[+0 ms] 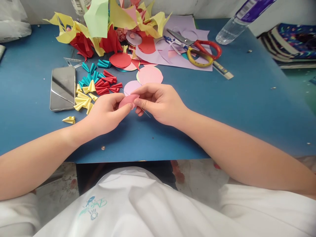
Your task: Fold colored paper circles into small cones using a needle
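Observation:
A pink paper piece (127,100) is pinched between my two hands above the table's front part. My left hand (106,110) is closed on its left side, thumb on top. At its right edge my right hand (161,102) grips it between thumb and fingers. A thin, needle-like metal rod (146,113) sticks out below my right fingers. Just behind my hands lie a light pink paper circle (151,75) and a lilac circle (131,87). Left of them are several small rolled paper cones: red (103,87), teal (90,77) and yellow (84,100).
A phone (62,89) lies left of the cones. Crumpled paper scraps (97,33) are heaped at the back. Red-handled scissors (197,44) and yellow-handled scissors (200,58) rest on lilac paper (177,64). A plastic bottle (232,29) stands back right.

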{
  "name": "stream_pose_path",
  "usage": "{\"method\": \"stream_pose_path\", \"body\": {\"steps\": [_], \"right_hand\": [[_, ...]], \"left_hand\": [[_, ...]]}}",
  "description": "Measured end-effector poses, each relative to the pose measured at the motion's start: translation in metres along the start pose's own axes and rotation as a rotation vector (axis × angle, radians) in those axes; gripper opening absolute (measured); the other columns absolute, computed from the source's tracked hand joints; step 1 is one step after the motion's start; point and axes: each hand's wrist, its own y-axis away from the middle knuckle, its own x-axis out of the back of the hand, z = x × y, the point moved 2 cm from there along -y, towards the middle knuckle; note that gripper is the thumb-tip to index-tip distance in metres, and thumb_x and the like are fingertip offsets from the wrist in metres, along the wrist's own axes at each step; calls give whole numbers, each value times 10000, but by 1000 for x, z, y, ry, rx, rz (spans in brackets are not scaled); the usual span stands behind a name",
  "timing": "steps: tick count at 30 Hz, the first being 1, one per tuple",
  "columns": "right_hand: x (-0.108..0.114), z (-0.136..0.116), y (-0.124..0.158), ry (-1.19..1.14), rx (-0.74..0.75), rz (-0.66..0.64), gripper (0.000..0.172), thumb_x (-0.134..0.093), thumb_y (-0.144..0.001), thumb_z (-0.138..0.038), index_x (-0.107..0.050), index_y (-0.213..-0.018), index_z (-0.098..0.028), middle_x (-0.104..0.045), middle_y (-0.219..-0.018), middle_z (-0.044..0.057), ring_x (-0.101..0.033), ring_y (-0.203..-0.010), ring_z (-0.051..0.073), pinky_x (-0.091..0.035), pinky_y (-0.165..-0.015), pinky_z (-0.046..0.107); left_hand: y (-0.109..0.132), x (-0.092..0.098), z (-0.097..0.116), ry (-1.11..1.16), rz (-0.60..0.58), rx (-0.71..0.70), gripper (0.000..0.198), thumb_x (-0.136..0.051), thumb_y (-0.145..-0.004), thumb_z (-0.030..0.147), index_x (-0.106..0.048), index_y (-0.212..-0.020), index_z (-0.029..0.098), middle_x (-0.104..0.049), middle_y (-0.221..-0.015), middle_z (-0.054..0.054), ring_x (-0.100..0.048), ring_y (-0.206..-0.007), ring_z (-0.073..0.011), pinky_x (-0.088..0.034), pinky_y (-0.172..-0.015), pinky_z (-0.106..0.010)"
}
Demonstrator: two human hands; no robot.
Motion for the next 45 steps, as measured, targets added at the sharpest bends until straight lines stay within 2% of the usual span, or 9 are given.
{"method": "stream_pose_path", "body": {"steps": [5,9,14,18,25,35,41,45], "right_hand": [[-2,2,0,-18,-12,17,614,-1145,-843,-763,-837,-971,-248,-817,-821,16,-750,-709,216,-741,-704,397],[-2,3,-1,14,0,32,592,-1141,-861,-741,-822,-941,-249,-778,-768,3,-739,-699,213,-732,-709,394],[0,1,-2,58,35,65,579,-1129,-863,-748,-843,-932,-249,-831,-883,20,-758,-763,218,-736,-739,391],[1,1,-3,55,46,46,600,-1126,-841,-783,-872,-947,-249,-828,-886,22,-768,-803,231,-737,-752,391],[-2,1,-3,24,21,2,544,-1140,-838,-720,-889,-947,-250,-835,-904,33,-798,-868,260,-761,-783,417],[-3,0,-1,36,-30,30,475,-1158,-823,-677,-917,-939,-285,-875,-922,28,-797,-857,264,-754,-820,418],[-4,3,-1,17,-20,45,527,-1153,-837,-683,-910,-991,-242,-855,-885,31,-814,-857,257,-733,-783,385],[-4,4,-2,23,-27,44,517,-1151,-837,-679,-905,-971,-244,-853,-875,28,-807,-844,252,-723,-760,376]], "left_hand": [[-1,-2,-5,-18,-24,-62,336,-709,-1017,466,-606,-778,254,-528,-723,21,-444,-682,-164,-372,-656,-355],[0,-4,-5,-57,-13,-112,343,-703,-1010,462,-568,-769,260,-543,-746,12,-465,-704,-166,-388,-673,-359],[2,-4,-2,-18,30,-41,318,-682,-1017,474,-617,-800,250,-562,-784,4,-499,-752,-183,-411,-702,-369],[2,-1,2,-19,57,-26,358,-669,-1019,492,-581,-769,251,-521,-769,14,-451,-759,-176,-390,-700,-360],[1,2,4,32,56,42,174,-709,-903,396,-635,-823,260,-558,-748,33,-505,-752,-175,-423,-666,-339],[2,1,6,-6,72,-28,405,-752,-964,455,-474,-737,269,-536,-770,22,-490,-783,-179,-427,-726,-361],[1,1,3,47,92,-23,279,-731,-935,363,-543,-757,258,-518,-775,37,-474,-799,-167,-448,-758,-346],[0,0,1,50,82,-28,232,-730,-936,370,-602,-780,256,-610,-816,24,-558,-841,-182,-491,-794,-346]]}}
